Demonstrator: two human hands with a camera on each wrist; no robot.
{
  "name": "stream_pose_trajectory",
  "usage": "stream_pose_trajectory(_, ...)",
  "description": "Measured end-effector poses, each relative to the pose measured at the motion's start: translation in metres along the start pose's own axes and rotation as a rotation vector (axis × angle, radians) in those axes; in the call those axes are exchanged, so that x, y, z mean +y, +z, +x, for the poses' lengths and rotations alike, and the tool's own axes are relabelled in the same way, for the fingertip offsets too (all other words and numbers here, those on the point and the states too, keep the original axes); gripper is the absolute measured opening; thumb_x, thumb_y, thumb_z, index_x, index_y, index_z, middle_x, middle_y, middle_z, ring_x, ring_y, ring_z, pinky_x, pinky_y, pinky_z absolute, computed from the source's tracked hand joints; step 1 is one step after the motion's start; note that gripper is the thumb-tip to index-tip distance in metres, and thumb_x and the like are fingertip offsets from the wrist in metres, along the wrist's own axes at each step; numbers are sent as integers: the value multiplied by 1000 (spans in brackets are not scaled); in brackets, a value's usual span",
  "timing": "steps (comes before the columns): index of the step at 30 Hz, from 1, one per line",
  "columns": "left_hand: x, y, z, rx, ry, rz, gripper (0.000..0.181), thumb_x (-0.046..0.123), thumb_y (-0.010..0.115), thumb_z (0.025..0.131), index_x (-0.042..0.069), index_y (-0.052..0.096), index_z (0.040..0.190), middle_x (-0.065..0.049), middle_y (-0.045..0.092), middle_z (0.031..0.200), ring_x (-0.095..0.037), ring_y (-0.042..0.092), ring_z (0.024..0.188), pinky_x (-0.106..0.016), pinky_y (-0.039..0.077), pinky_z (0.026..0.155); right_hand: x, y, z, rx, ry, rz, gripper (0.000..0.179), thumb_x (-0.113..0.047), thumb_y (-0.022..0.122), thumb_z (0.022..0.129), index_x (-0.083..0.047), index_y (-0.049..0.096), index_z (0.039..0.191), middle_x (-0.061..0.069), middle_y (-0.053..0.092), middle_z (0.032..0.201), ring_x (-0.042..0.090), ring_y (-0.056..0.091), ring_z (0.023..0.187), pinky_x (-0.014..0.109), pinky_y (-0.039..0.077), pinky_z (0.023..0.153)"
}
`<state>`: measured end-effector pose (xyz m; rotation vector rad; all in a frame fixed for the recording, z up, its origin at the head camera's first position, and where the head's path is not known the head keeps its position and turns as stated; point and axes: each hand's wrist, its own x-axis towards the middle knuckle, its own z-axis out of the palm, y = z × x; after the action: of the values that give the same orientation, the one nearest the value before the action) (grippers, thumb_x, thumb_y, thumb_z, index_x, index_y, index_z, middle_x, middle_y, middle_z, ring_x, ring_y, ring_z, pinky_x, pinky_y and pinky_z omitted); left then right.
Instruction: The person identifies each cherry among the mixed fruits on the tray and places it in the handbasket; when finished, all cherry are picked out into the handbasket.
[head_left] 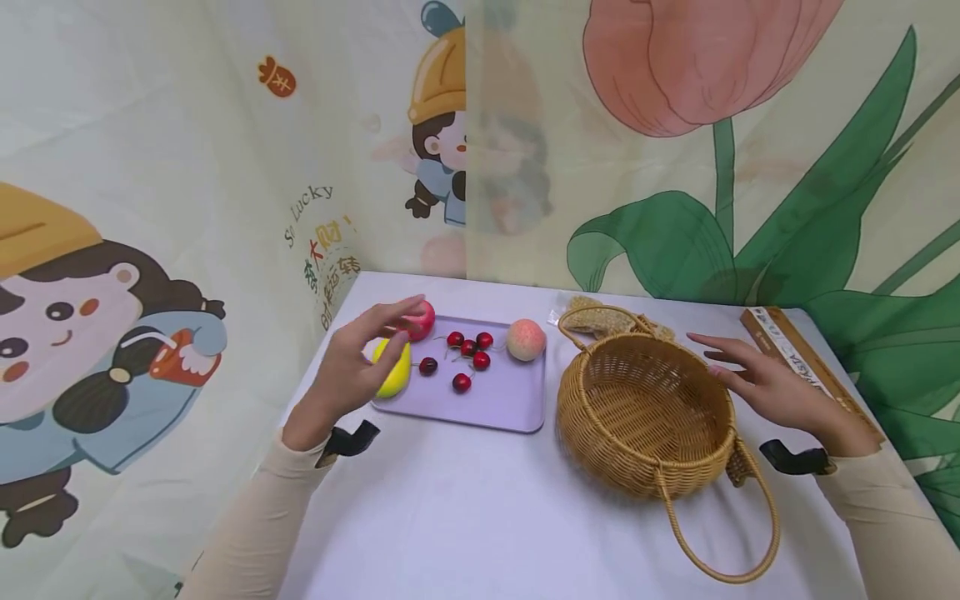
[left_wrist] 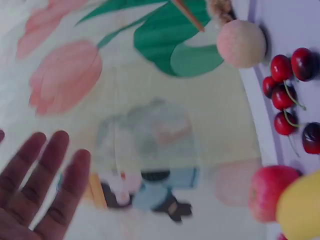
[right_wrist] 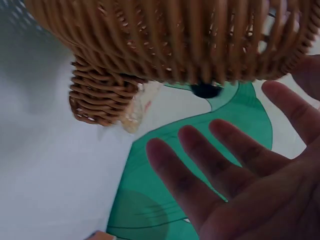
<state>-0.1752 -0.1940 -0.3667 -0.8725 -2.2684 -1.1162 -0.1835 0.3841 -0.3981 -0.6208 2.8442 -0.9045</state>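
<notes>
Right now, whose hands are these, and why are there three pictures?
There's no robot: these are a person's bare left hand and right hand. The big picture is taken from the person's head, looking forward and down; the smaller two, from each wrist. On the white table sits a purple tray with cherries and a peach, plus a red apple and a yellow fruit at its left end. Farther right are a wicker basket, a bag and a long box. Neither hand grips anything, though the right may touch the basket.
</notes>
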Motion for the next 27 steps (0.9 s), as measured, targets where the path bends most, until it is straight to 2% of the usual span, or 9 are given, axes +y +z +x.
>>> stream_pose_trajectory(2,-5,-9,-18,73,-168,-29,58,0,64,103,18,54,157,-15,72,135,-12,73,111,-8,55,93,2,2,-2,-1,7,4,56,-18,57,111,-13,41,164,28,45,163,47,54,141,69,56,101)
stream_pose_trajectory(4,-12,-19,-36,125,-342,-51,62,5,62,106,27,46,162,-17,69,139,0,69,111,-5,54,91,4,4,-3,-3,5,7,55,-20,56,112,-15,41,165,25,47,164,18,57,144,47,61,104)
stream_pose_trajectory(8,-27,-32,-65,149,-577,-90,65,19,60,110,36,34,167,-19,60,146,11,62,113,-5,55,88,10,7,-6,-7,-15,40,53,-21,53,113,-17,41,165,-5,46,168,-29,36,131,5,43,96)
stream_pose_trajectory(12,-39,-35,-86,138,-679,-134,63,27,59,110,32,33,168,-20,54,151,10,59,117,-7,55,91,15,11,-8,-27,-36,115,56,-19,50,114,-20,36,167,-35,37,159,-32,31,133,4,40,97)
stream_pose_trajectory(15,-56,-31,-91,82,-757,-163,63,32,57,111,26,33,168,-22,48,157,-10,62,130,-7,55,91,14,11,-15,-26,4,146,57,-20,48,114,-24,32,169,-35,35,160,-33,29,132,38,53,114)
stream_pose_trajectory(18,-73,-25,-96,16,-843,-180,63,35,56,111,23,33,169,-23,44,161,-34,57,140,-7,55,89,10,9,-13,-30,38,160,56,-23,45,115,-26,32,169,-21,36,167,-33,26,132,78,41,113)
stream_pose_trajectory(19,-76,-23,-97,3,-862,-186,63,34,56,112,23,32,169,-23,43,163,-41,54,142,-6,55,89,8,9,-12,-30,43,158,55,-24,44,115,-27,32,169,-15,37,170,-33,26,133,81,38,113)
stream_pose_trajectory(24,-88,-16,-103,-21,-913,-200,60,33,54,112,22,35,168,-20,41,166,-38,52,142,-4,53,89,0,14,-11,-8,47,155,51,-25,43,116,-25,39,166,13,43,170,-29,30,137,19,44,112)
stream_pose_trajectory(27,-94,-11,-109,-51,-956,-228,60,32,54,113,22,34,168,-18,39,168,-35,51,144,-5,54,90,-2,18,-17,3,68,186,49,-24,43,116,-24,41,165,17,43,169,-29,31,137,7,37,104)
